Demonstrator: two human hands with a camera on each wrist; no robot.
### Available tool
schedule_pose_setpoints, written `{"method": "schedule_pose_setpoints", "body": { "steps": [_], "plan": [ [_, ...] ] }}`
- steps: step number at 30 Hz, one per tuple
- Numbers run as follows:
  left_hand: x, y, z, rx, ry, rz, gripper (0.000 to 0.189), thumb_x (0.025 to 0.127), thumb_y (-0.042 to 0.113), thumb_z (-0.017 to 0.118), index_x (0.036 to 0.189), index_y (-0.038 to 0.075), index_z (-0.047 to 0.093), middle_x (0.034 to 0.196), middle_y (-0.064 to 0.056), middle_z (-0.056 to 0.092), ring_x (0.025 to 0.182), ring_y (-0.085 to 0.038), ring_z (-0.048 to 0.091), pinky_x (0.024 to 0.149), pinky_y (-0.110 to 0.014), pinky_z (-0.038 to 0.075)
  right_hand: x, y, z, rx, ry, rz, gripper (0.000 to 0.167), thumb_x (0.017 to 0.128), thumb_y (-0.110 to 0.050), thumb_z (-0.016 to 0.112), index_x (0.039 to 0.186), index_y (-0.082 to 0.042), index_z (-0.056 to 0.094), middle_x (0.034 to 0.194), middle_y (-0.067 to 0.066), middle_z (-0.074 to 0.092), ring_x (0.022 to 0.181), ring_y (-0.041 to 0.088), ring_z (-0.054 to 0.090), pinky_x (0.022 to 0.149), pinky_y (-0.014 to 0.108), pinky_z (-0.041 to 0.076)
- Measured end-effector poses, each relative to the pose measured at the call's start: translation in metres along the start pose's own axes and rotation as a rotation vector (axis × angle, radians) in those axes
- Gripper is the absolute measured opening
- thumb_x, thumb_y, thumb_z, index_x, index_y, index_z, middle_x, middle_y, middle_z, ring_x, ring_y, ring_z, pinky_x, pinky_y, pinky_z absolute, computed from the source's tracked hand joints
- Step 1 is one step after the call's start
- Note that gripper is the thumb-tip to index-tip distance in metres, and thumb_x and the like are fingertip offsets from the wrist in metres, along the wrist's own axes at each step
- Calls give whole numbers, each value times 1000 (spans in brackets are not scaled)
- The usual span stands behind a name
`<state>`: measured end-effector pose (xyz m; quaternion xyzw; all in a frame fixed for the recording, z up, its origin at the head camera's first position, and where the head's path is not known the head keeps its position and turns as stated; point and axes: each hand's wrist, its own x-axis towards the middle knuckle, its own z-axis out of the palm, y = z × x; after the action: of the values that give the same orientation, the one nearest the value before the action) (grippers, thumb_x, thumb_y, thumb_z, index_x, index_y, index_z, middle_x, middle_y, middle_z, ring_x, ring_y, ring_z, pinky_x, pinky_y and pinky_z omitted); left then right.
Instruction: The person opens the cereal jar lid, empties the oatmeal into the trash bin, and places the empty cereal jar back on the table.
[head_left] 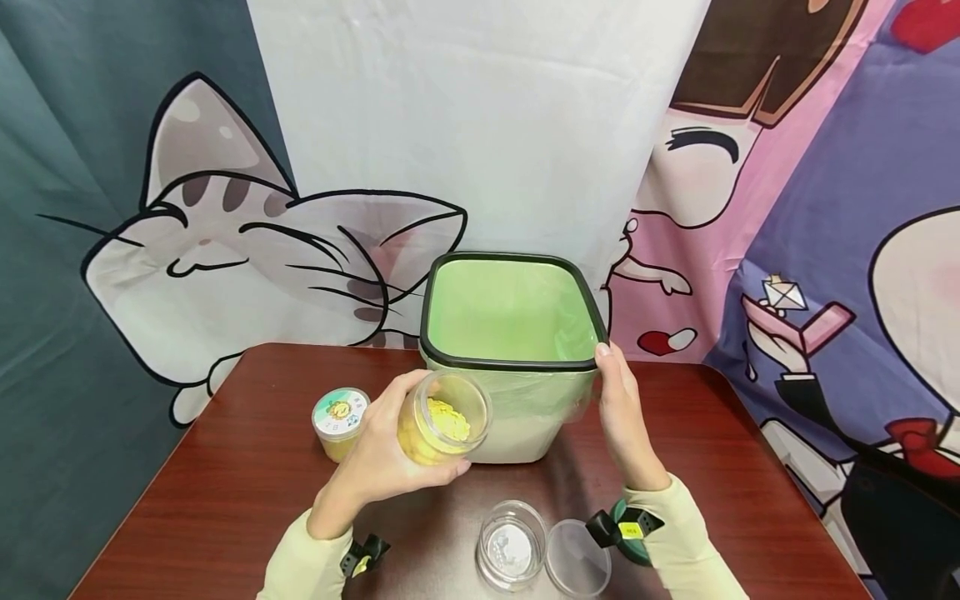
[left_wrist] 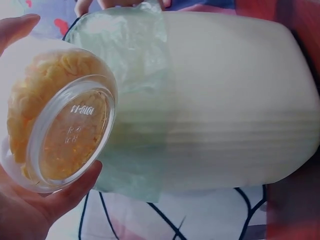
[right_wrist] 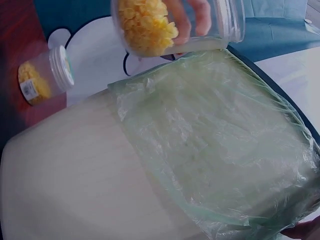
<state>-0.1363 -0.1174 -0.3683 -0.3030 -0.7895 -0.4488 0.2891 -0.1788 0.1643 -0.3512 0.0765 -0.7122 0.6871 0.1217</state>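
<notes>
In the head view my left hand (head_left: 386, 454) grips a clear plastic jar (head_left: 442, 421), its lidless mouth tilted up and toward the right. Yellow flake-like pieces (right_wrist: 145, 25) fill part of the jar, as the right wrist view shows. Beside the jar stands a white bin (head_left: 517, 417) with a black rim and a green plastic liner (head_left: 510, 308) folded over its edge. At the bin's right front corner my right hand (head_left: 622, 408) holds the rim, thumb on top and the other fingers mostly hidden. The jar overlaps the bin's front left side in the head view.
A second jar (head_left: 340, 421) of yellow pieces, lidded, stands left of the bin on the brown table (head_left: 217, 467). Near the front are an open clear jar (head_left: 512, 543), a translucent disc-like lid (head_left: 577, 557) and a green round item (head_left: 633, 546) partly under the right wrist. A printed curtain (head_left: 480, 108) hangs behind.
</notes>
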Motion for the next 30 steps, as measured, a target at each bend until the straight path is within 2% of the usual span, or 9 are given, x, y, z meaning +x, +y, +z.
{"method": "schedule_pose_setpoints", "body": {
  "steps": [6,11,14,25,30],
  "plan": [
    [11,7,-9,0,25,40,92,45,34,88,123,6,48,105,-6,59,94,-21,56,86,-24,41,1,1,1,-22,17,-14,44,99,-35,30,135,-11,40,127,0,46,115,10,39,99,33,30],
    [22,27,-18,-2,59,89,88,41,22,87,116,-5,50,98,-13,60,89,-27,57,86,-17,39,1,2,1,-49,27,-25,44,99,-35,29,134,-10,41,126,0,46,115,10,39,99,31,28],
    [27,37,-22,5,63,95,85,42,21,87,114,-7,50,96,-14,60,88,-28,57,85,-16,39,1,3,1,-59,34,-33,44,100,-34,29,133,-9,42,124,0,47,115,10,39,98,28,28],
    [41,46,-33,19,91,122,84,42,20,85,113,-7,51,95,-15,61,88,-27,58,85,-16,40,1,4,3,-68,69,-71,43,99,-33,30,133,-10,43,123,0,48,113,9,41,97,24,30],
    [46,51,-36,11,108,149,82,44,22,85,112,-9,51,94,-16,60,87,-28,57,85,-17,40,2,3,5,-33,99,-45,44,98,-33,34,136,-12,36,126,-1,45,110,11,44,89,24,36]
  ]
}}
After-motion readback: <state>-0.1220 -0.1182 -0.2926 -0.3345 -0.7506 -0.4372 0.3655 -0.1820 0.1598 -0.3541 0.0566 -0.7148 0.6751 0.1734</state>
